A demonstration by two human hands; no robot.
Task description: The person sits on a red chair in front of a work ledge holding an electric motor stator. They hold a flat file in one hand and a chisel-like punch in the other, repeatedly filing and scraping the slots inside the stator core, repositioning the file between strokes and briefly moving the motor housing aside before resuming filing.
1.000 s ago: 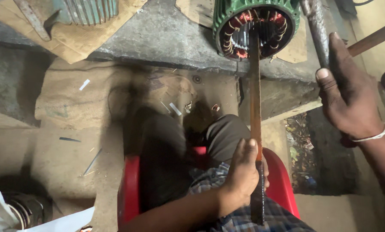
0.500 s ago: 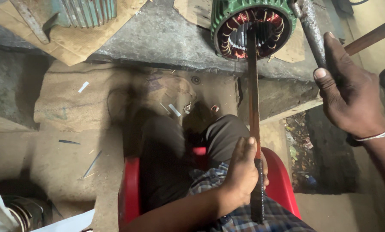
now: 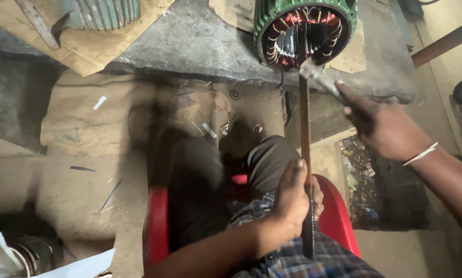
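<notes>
**Bar set at the stator mouth, windings still in place**

The green motor stator (image 3: pixel 304 32) lies on the grey slab (image 3: pixel 200 41), its copper coils apparently intact, so the work seems early. A long flat bar (image 3: pixel 305 154) reaches from lap to stator rim. The left hand (image 3: pixel 293 198) wraps closed around its lower end. The right hand (image 3: pixel 383 126) grips a blurred metal tool (image 3: pixel 318 77) at the bar's tip, fingers curled.

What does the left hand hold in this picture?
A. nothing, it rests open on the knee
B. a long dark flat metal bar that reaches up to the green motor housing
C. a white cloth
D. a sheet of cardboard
B: the left hand is closed around a long dark flat bar whose far end reaches the open mouth of the green motor housing.
</notes>
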